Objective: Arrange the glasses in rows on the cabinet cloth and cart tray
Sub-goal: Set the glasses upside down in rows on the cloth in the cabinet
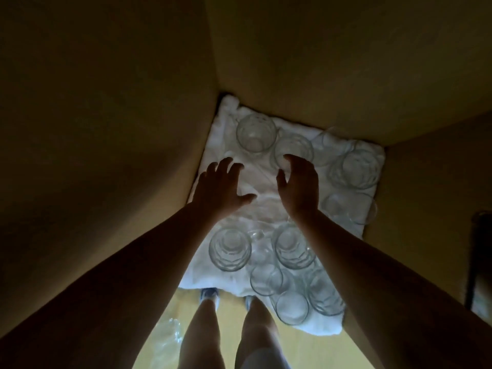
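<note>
A white cloth (266, 206) covers the floor of a dim cabinet. Several clear glasses stand on it: one at the back left (255, 133), one behind my right fingers (295, 149), one at the right (356, 169), one at the front left (230, 249) and a cluster at the front right (292, 307). My left hand (221, 187) hovers over the bare middle of the cloth with fingers spread, holding nothing. My right hand (300, 185) hangs open beside it, fingertips next to the glass behind them; contact cannot be told.
Tan cabinet walls (133, 129) close in on the left, back and right. The cloth's front edge hangs over the shelf lip. Below it show my legs, shoes and a light wooden floor (229, 304). A dark object (479, 262) stands at the far right.
</note>
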`<state>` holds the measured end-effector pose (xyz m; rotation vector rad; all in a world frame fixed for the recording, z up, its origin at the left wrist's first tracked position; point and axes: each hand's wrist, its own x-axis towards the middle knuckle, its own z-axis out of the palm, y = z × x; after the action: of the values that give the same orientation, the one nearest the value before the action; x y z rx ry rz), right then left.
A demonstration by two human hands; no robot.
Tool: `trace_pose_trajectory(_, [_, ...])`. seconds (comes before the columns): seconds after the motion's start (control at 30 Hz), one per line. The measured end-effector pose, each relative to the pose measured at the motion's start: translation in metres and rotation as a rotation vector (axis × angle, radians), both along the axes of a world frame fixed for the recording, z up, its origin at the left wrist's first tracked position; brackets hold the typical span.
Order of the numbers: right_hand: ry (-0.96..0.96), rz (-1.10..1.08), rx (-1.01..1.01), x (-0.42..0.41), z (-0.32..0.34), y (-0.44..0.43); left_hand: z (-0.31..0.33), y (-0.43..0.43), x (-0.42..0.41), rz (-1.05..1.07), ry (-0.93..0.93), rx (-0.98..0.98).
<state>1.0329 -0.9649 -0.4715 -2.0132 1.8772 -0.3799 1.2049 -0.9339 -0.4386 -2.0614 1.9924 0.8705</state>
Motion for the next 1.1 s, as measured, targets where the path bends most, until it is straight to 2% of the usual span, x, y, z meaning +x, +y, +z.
trace_pose_trajectory(0.13, [0.211, 0.116, 0.297, -0.015, -0.012, -0.017, -0.006, -0.046, -0.005, 0.061, 0.129, -0.220])
trace_pose_trajectory(0.2, [0.222, 0.130, 0.351, -0.020, -0.019, -0.019, -0.015, -0.068, -0.009, 0.015, 0.126, -0.217])
trace_pose_trajectory(0.37, [0.143, 0.053, 0.251, -0.017, -0.037, -0.017, -0.053, -0.095, -0.021, -0.173, 0.018, 0.000])
trace_pose_trajectory(0.53, [0.036, -0.011, 0.212, -0.016, -0.038, -0.018, -0.059, -0.099, -0.016, -0.171, 0.056, -0.160])
trace_pose_trajectory(0.67, [-0.006, -0.069, 0.211, -0.014, -0.011, -0.018, -0.029, -0.101, -0.006, -0.114, 0.155, -0.201])
trace_pose_trajectory(0.77, [-0.041, -0.079, 0.213, -0.011, 0.023, -0.012, 0.008, -0.093, -0.005, -0.097, 0.157, -0.224])
trace_pose_trajectory(0.93, [-0.034, -0.111, 0.194, -0.009, 0.103, 0.002, 0.079, -0.064, -0.009, -0.028, 0.154, -0.246])
trace_pose_trajectory(1.1, [-0.049, -0.232, 0.157, -0.005, 0.179, 0.042, 0.151, -0.014, -0.015, -0.017, 0.180, -0.278])
